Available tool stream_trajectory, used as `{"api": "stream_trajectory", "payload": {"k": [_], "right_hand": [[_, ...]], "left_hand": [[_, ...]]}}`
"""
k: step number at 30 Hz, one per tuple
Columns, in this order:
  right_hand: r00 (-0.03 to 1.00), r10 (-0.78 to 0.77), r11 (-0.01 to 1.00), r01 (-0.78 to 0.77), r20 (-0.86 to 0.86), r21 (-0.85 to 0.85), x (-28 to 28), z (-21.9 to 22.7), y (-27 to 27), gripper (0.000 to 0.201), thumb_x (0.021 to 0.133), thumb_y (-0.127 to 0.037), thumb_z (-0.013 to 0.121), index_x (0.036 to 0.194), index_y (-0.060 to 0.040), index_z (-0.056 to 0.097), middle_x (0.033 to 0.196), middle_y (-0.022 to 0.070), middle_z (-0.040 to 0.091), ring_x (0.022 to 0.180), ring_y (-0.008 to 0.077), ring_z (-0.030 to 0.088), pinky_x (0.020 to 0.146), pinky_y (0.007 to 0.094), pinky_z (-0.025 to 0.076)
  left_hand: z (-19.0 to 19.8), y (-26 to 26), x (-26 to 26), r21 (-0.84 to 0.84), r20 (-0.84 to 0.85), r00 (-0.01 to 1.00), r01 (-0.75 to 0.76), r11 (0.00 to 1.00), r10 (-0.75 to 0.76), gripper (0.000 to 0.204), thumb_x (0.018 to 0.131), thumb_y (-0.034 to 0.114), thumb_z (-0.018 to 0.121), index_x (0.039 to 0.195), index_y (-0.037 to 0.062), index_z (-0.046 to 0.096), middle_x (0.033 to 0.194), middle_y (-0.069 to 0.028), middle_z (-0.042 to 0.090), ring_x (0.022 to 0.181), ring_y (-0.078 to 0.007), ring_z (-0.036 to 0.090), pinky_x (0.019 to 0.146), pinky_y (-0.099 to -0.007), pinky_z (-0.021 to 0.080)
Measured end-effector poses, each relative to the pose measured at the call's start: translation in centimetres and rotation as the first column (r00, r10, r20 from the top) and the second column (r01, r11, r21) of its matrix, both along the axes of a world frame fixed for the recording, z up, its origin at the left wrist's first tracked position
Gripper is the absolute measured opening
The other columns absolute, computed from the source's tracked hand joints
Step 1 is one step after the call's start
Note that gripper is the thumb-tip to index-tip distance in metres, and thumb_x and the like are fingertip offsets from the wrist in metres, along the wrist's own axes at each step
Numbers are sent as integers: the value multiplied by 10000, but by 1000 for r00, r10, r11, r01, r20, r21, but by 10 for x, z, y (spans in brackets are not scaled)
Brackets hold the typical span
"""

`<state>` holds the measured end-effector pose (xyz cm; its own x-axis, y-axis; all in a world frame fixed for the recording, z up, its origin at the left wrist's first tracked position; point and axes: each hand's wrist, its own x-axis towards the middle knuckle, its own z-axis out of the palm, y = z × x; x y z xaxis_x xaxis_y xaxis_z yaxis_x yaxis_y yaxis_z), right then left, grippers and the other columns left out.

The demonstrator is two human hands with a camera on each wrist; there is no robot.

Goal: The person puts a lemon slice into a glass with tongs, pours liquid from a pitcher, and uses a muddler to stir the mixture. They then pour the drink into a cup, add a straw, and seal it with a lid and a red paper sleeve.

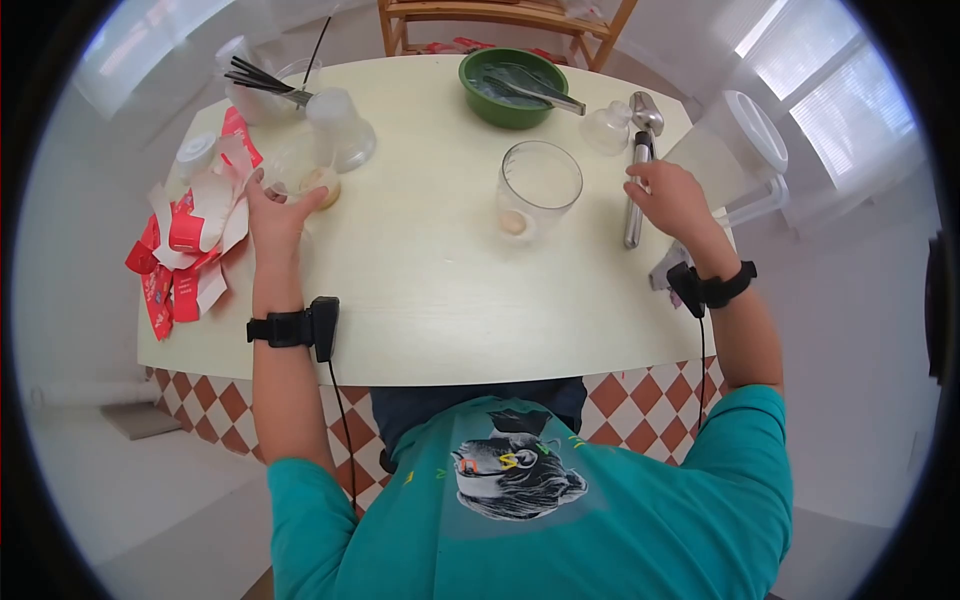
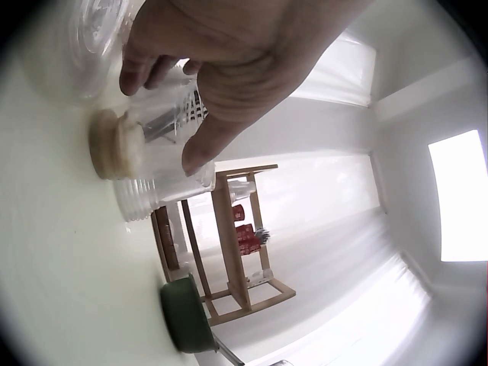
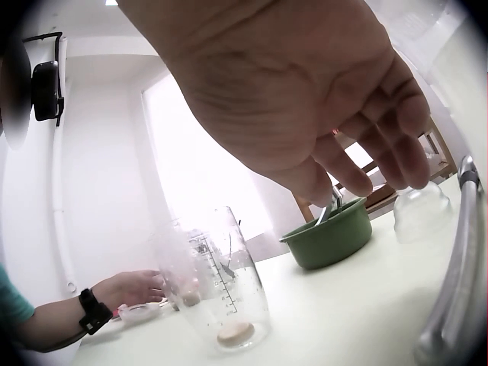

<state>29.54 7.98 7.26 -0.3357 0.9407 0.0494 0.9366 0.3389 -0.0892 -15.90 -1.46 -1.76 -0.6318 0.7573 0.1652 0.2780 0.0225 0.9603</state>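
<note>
My left hand (image 1: 277,218) is at the left of the table, thumb and fingers spread apart, beside a small clear cup (image 1: 325,188) with something pale brown at its bottom. In the left wrist view, the left thumb and fingertips hang close to clear plastic cups and a tan-bottomed one (image 2: 114,145). My right hand (image 1: 668,198) hovers with loosely bent fingers over a long steel handle (image 1: 634,222) with a black band. The right wrist view shows its fingers holding nothing, left of that steel handle (image 3: 450,290). Between the hands stands a clear measuring glass (image 1: 541,176); a beige round piece (image 3: 235,334) shows at its base.
Torn red and white packaging (image 1: 195,230) lies at the left edge. Behind it stand clear plastic cups (image 1: 342,130) and black straws (image 1: 258,77). A green bowl (image 1: 512,118) holds liquid and a metal utensil. A clear domed piece (image 1: 606,130) and a large clear pitcher (image 1: 735,150) stand right.
</note>
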Motion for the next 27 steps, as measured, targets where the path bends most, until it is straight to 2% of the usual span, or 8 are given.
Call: {"api": "stream_trajectory", "payload": {"k": [2, 6, 8, 11, 14, 16, 23, 27], "right_hand": [[996, -8, 997, 15, 89, -73, 11, -10, -18, 274, 841, -170, 601, 1092, -77, 658, 1167, 173, 607, 935, 347, 623, 807, 409, 502], [993, 117, 993, -117, 9, -14, 33, -42, -36, 342, 804, -2, 550, 1129, -69, 634, 1249, 192, 540, 962, 359, 611, 826, 406, 499], [968, 249, 968, -249, -6, -27, 37, -51, -37, 439, 744, 97, 501, 1141, -57, 612, 1229, 191, 536, 968, 362, 610, 839, 405, 500], [959, 261, 961, -269, -114, -64, 38, -62, -37, 377, 713, 127, 484, 1042, -14, 603, 1164, 180, 556, 936, 372, 609, 812, 416, 499], [958, 288, 955, -288, -7, -76, 30, -61, -36, 333, 732, 106, 506, 1033, 1, 602, 1236, 190, 549, 972, 378, 603, 841, 415, 492], [957, 290, 955, -288, 15, -79, 25, -59, -37, 297, 735, 101, 513, 1005, 5, 593, 1190, 182, 563, 953, 373, 604, 820, 411, 494], [836, 548, 812, -529, -14, 246, 21, -45, -54, 230, 733, -5, 633, 954, -20, 568, 991, 98, 581, 828, 292, 603, 687, 372, 494], [860, 508, 786, -438, -54, 437, 18, -8, -70, 302, 720, -37, 684, 1002, -31, 574, 986, 94, 595, 823, 281, 606, 684, 347, 501]], "left_hand": [[5, -11, 4, -45, -270, 946, -200, 979, 181, 943, 611, 178, 861, 1365, -23, 331, 1263, -203, 504, 1165, -304, 502, 914, -403, 454], [35, -27, 55, 57, -412, 886, -208, 977, 212, 906, 605, 217, 859, 1337, -20, 382, 1306, -195, 481, 1211, -315, 467, 991, -418, 401], [50, -29, 87, 0, -238, 957, 172, 985, -167, 883, 603, 223, 858, 1327, -2, 406, 1321, -170, 474, 1198, -306, 476, 988, -426, 403], [51, -14, 118, -9, -441, 869, 248, 969, -227, 863, 609, 249, 857, 1330, 45, 428, 1329, -143, 484, 1242, -270, 459, 966, -430, 403], [56, 1, 148, -2, -255, 855, 466, 885, -451, 914, 594, 258, 862, 1353, 51, 397, 1336, -150, 479, 1272, -278, 440, 995, -422, 387], [53, 12, 162, 39, -97, 744, 666, 744, -661, 948, 573, 234, 870, 1354, 35, 371, 1346, -149, 464, 1274, -288, 433, 1030, -437, 380], [36, 37, 182, 130, -42, 613, 786, 604, -789, 1063, 533, 253, 894, 1402, 50, 316, 1303, -198, 490, 1276, -289, 434, 1075, -403, 337], [25, 44, 188, 192, -35, 597, 791, 581, -802, 1062, 533, 250, 895, 1400, 48, 317, 1305, -187, 490, 1281, -282, 430, 1076, -378, 338]]}}
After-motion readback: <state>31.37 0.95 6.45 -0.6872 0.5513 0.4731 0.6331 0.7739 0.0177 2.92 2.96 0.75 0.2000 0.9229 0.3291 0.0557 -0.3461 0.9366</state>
